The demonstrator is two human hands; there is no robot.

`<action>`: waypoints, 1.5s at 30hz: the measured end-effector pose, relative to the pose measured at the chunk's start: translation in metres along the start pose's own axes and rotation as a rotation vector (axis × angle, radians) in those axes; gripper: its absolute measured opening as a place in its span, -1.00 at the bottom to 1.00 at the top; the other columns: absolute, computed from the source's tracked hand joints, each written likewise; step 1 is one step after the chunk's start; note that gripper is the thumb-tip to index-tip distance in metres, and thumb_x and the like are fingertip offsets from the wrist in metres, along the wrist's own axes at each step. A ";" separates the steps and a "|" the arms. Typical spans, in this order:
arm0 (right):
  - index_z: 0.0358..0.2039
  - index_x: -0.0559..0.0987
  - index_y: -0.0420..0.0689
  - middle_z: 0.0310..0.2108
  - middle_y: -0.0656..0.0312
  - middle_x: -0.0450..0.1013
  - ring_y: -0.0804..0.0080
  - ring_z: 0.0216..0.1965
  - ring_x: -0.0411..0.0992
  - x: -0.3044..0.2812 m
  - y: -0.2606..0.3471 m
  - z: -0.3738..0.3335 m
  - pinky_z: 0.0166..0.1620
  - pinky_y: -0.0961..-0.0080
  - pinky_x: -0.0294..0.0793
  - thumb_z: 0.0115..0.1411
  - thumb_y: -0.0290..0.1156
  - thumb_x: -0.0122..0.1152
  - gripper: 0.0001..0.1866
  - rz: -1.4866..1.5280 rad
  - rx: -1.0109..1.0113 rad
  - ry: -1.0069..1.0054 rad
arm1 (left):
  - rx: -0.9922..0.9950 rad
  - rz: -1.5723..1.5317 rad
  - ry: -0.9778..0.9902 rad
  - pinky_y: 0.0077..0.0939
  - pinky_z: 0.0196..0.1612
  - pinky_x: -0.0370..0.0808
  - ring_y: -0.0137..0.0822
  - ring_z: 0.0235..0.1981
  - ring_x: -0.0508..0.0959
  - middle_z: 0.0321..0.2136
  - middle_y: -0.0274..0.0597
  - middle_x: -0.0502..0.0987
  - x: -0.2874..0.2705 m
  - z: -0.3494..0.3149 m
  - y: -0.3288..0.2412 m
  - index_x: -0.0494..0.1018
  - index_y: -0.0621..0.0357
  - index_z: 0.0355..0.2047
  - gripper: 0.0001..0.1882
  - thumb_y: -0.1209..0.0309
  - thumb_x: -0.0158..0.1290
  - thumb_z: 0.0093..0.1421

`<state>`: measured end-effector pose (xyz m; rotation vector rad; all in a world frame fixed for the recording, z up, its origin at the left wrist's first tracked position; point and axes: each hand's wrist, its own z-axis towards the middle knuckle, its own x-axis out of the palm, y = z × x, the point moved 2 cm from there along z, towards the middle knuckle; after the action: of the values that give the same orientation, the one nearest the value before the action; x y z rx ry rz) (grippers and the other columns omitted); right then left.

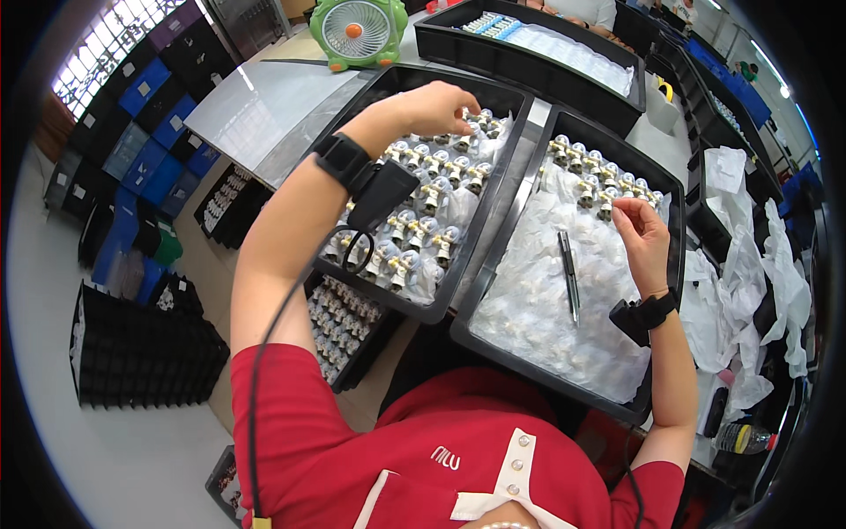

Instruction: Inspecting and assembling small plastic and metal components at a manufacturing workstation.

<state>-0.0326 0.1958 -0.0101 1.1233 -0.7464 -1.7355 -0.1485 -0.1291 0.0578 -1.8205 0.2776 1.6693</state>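
Observation:
Small figurines with pale grey-blue heads, white bodies and dark bases lie in rows in the left black tray. Over its far end is my left hand, fingers curled down among the figurines; what they hold, if anything, is hidden. In the right black tray, more of these stand in two short rows at the far end, on white wrapping sheet. My right hand pinches, thumb and forefinger together, at a figurine in the nearer row. A dark pen rests on the sheet.
Behind the trays stand a green fan and a black bin with packed items. Crumpled white sheets and a bottle lie at right. Stacked crates are on the left floor. Another person sits across.

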 end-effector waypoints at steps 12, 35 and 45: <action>-0.26 0.51 -0.26 -0.41 0.22 0.50 0.50 -0.36 0.46 -0.012 0.014 0.063 -0.23 0.61 0.42 0.01 -0.41 0.22 -0.72 -0.331 0.116 0.486 | 0.235 -1.389 0.067 -0.67 -0.28 0.44 -0.53 -0.39 0.53 -0.34 -0.26 0.55 0.031 -0.059 -0.147 0.45 0.16 -0.18 -0.78 0.36 0.03 0.19; 0.18 0.15 -0.17 0.15 0.11 0.18 0.33 0.15 0.21 0.039 0.053 0.020 0.21 0.39 0.15 -0.09 -0.59 0.33 -0.19 0.302 -0.273 0.298 | 0.042 -1.778 -0.180 -0.46 -0.02 0.44 -0.35 -0.11 0.47 -0.03 -0.13 0.33 0.092 -0.029 -0.126 0.15 0.22 0.12 -0.57 0.40 -0.11 0.27; 0.12 0.21 -0.13 0.11 0.15 0.23 0.37 0.11 0.27 0.038 0.050 0.014 0.20 0.39 0.19 -0.08 -0.55 0.37 -0.25 0.403 -0.228 0.319 | 0.110 -1.696 -0.214 -0.43 -0.03 0.46 -0.28 -0.10 0.49 -0.03 -0.06 0.36 0.093 -0.029 -0.130 0.19 0.22 0.09 -0.57 0.46 -0.02 0.22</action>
<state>-0.0338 0.1413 0.0234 0.9825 -0.5188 -1.2312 -0.0369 -0.0208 0.0095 -1.0080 -0.9886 0.5192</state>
